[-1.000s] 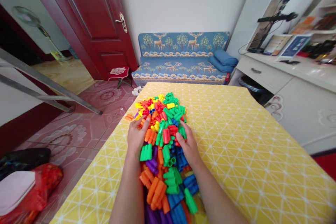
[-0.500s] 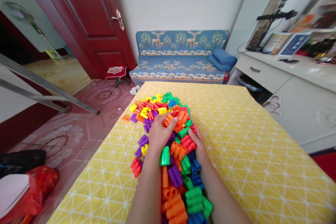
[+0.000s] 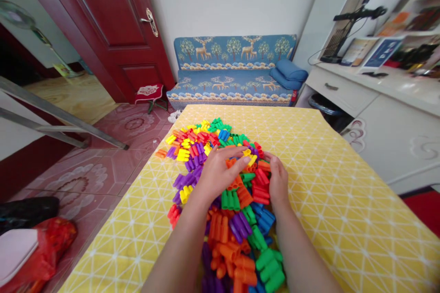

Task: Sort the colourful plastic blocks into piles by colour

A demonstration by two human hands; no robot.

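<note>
Fingers of the left hand part from its thumb over plastic blocks heaped six to eleven o'clock; the right hand cups their two-o'clock flank, grip unclear; overpushing toward ten could topple an outlying orange block

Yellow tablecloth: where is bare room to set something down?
Widest: tablecloth between the right hand and the cloth's right edge. Narrower: between the left forearm and the left edge. Crowded: beside and beyond the left hand, and between the hands, where colored blocks pile up.
</note>
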